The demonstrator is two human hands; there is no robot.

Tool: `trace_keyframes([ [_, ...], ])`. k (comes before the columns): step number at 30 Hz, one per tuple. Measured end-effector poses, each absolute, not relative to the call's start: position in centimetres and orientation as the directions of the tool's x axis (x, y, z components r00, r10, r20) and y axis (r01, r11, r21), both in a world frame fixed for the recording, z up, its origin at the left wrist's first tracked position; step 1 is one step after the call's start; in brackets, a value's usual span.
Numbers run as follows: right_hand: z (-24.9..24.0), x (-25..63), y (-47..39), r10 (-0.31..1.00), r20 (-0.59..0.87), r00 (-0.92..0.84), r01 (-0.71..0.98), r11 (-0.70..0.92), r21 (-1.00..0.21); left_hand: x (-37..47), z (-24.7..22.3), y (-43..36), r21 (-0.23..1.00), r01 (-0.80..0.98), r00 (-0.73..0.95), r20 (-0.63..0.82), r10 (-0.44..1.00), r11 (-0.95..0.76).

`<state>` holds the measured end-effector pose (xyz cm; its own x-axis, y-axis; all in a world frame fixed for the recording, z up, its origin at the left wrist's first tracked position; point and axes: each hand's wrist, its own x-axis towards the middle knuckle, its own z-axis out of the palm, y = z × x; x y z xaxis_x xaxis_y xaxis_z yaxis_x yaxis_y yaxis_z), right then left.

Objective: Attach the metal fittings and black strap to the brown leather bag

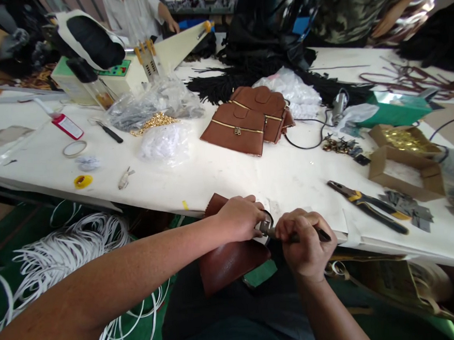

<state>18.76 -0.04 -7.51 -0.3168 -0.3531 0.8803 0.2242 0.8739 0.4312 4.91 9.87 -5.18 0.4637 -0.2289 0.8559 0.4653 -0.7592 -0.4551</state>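
A brown leather piece (pixel 233 265) lies over my lap at the table's front edge, its upper corner (pixel 215 204) resting against the edge. My left hand (pixel 240 218) is closed on the leather, its fingertips beside a small round metal part (pixel 267 221) with a dark rim. In my closed right hand (pixel 305 237) is a slim hand tool with a dark handle (pixel 324 234). Its metal end meets the round part near my left fingertips. My fingers hide most of the tool and the exact contact.
Stacked brown leather panels (pixel 234 128) with zips lie mid-table. Pliers (pixel 365 204) rest at right, before cardboard boxes (pixel 406 173) of small parts. A cream machine (pixel 123 79) stands back left. White cord (pixel 73 248) heaps on the floor. Two people (pixel 132 13) stand across the table.
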Motion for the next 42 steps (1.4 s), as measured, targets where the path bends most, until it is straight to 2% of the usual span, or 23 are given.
trace_keyframes([
  [8, -9.4, 19.1, 1.7, -0.451, 0.809, -0.378, 0.284, 0.775, 0.564, 4.4, -4.9, 8.7, -0.459, 0.494, 0.531, 0.832, -0.162, -0.738],
  [13, -9.8, 19.4, 1.3, -0.495, 0.679, -0.542, 0.318, 0.627, 0.711, 4.4, -5.0, 8.7, -0.45, 0.471, 0.517, 0.838, -0.175, -0.759],
  [15, -10.1, 20.1, 0.6, -0.478, 0.667, -0.572, 0.384, 0.563, 0.732, 4.4, -5.1, 9.0, -0.453, 0.462, 0.515, 0.837, -0.186, -0.762],
  [16, -10.2, 20.6, 0.4, -0.444, 0.71, -0.547, 0.473, 0.535, 0.7, 4.5, -5.1, 9.2, -0.461, 0.457, 0.513, 0.835, -0.197, -0.761],
  [17, -10.3, 21.3, 0.3, -0.391, 0.79, -0.472, 0.604, 0.509, 0.613, 4.5, -5.1, 9.5, -0.469, 0.454, 0.512, 0.833, -0.21, -0.757],
  [18, -10.4, 22.0, 0.3, -0.312, 0.883, -0.35, 0.741, 0.485, 0.465, 4.6, -5.1, 9.6, -0.476, 0.454, 0.507, 0.833, -0.222, -0.753],
  [20, -10.4, 23.6, 1.0, -0.1, 0.995, -0.019, 0.897, 0.437, 0.061, 4.8, -5.1, 9.9, -0.484, 0.458, 0.495, 0.836, -0.238, -0.745],
  [21, -10.4, 24.3, 1.7, 0.028, 0.995, 0.099, 0.892, 0.441, -0.102, 4.9, -5.1, 10.0, -0.479, 0.463, 0.489, 0.84, -0.236, -0.746],
  [23, -10.4, 25.5, 3.2, 0.231, 0.951, 0.203, 0.808, 0.509, -0.296, 5.1, -5.2, 9.9, -0.466, 0.461, 0.485, 0.845, -0.226, -0.755],
  [25, -10.6, 26.0, 4.5, 0.323, 0.933, 0.16, 0.69, 0.639, -0.34, 5.0, -5.5, 9.7, -0.441, 0.458, 0.48, 0.854, -0.202, -0.772],
  [27, -10.8, 26.1, 4.9, 0.337, 0.937, 0.092, 0.638, 0.703, -0.315, 4.7, -6.2, 9.2, -0.403, 0.459, 0.46, 0.87, -0.176, -0.792],
  [30, -10.3, 25.6, 2.7, 0.33, 0.944, 0.009, 0.704, 0.669, -0.24, 3.9, -8.2, 8.1, -0.34, 0.439, 0.39, 0.906, -0.164, -0.832],
  [33, -8.8, 24.3, -2.8, 0.384, 0.902, -0.195, 0.824, 0.564, -0.062, 3.1, -10.7, 6.7, -0.286, 0.378, 0.256, 0.946, -0.197, -0.88],
  [35, -7.5, 22.6, -6.9, 0.468, 0.839, -0.277, 0.921, 0.379, 0.092, 3.1, -12.2, 5.9, -0.208, 0.305, 0.16, 0.973, -0.165, -0.929],
  [37, -6.2, 20.3, -10.1, 0.568, 0.748, -0.343, 0.939, 0.207, 0.274, 3.5, -13.1, 5.5, -0.071, 0.205, 0.123, 0.991, -0.047, -0.976],
  [39, -5.0, 17.9, -11.7, 0.685, 0.643, -0.342, 0.899, 0.04, 0.436, 4.2, -13.4, 5.7, 0.023, 0.136, 0.164, 0.985, 0.045, -0.99],
  [42, -3.7, 15.3, -11.6, 0.75, 0.576, -0.327, 0.751, -0.165, 0.64, 5.9, -13.3, 6.9, 0.04, 0.098, 0.196, 0.979, 0.058, -0.994],
])
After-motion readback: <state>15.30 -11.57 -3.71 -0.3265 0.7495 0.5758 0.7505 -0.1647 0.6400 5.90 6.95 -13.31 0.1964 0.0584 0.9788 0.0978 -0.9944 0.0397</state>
